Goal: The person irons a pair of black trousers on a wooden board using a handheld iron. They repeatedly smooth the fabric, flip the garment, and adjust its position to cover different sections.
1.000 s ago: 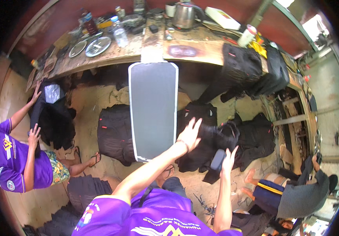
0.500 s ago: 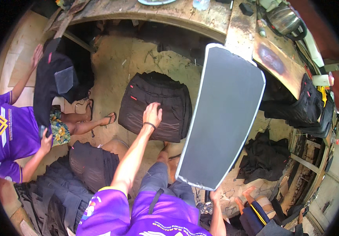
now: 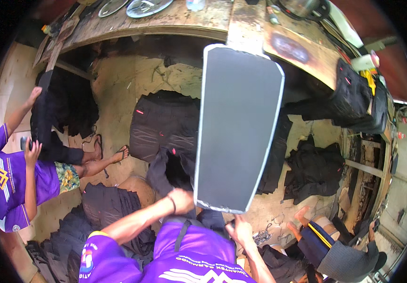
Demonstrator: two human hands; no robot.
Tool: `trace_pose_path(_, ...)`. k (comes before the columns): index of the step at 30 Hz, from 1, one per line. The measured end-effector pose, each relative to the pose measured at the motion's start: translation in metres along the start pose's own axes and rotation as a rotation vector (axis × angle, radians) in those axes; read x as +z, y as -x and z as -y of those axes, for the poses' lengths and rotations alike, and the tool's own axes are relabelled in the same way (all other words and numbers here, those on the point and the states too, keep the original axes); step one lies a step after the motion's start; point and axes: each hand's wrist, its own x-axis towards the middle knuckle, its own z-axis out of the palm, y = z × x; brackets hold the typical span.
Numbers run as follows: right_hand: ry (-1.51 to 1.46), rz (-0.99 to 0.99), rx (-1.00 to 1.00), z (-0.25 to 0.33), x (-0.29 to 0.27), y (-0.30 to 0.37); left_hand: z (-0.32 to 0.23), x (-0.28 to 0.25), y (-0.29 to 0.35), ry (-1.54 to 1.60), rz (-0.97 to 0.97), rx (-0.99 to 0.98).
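A worn wooden tabletop curves along the top above a dusty, pale earthen floor; wooden shelving stands at right.

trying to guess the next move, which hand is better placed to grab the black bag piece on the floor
Left, probably. The left hand is already down on the black bag piece, while the right hand sits under the grey board, seemingly steadying its lower edge.

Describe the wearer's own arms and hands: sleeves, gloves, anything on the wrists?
Both hands are bare, no gloves. The left hand has a thin dark band around its wrist; the forearm is uncovered up to a short purple jersey sleeve with a yellow cuff edge and a small printed patch. The right hand shows no wristband; its forearm is also uncovered.
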Motion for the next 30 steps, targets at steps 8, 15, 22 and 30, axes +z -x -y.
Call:
trace_pose_path(8,0.264,0.111,-0.117,0.048,-0.082,0.038,-0.086,-0.04,0.074,0.047,-0.519,0.36)
trace_pose_path(15,-0.024,-0.322,-0.37,0.099,-0.232,-0.048,-0.077,-0.243,0.009,-0.35,-1.157,0.316)
trace_pose_path(22,-0.401,-0.659,-0.129,0.108,-0.264,-0.09,-0.089,-0.227,-0.043,-0.233,-1.037,0.216)
trace_pose_path(30,-0.704,-0.647,-0.164,0.103,-0.154,-0.095,-0.048,-0.251,-0.127,-0.245,-1.006,0.222)
